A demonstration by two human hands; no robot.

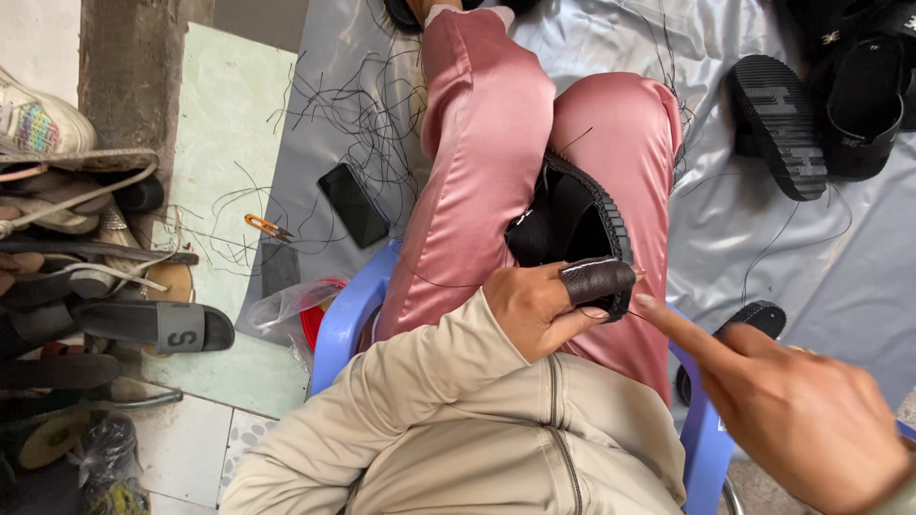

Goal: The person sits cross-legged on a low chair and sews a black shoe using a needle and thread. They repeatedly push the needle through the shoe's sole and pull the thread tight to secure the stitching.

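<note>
Black sandal [572, 224] rests on your lap against the pink trousers, ridged sole edge up. Your left hand [544, 305] closes on its rim, the thumb capped by a dark leather guard [596, 279]. Your right hand [801, 410] holds nothing, forefinger stretched to the rim; a thread may run there, too fine to tell. Edge stitching looks part-done; more sandals [821, 105] wait on the grey sheet.

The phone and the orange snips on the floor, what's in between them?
Head view: only loose black threads on the grey sheet lie between the phone and the orange snips.
</note>
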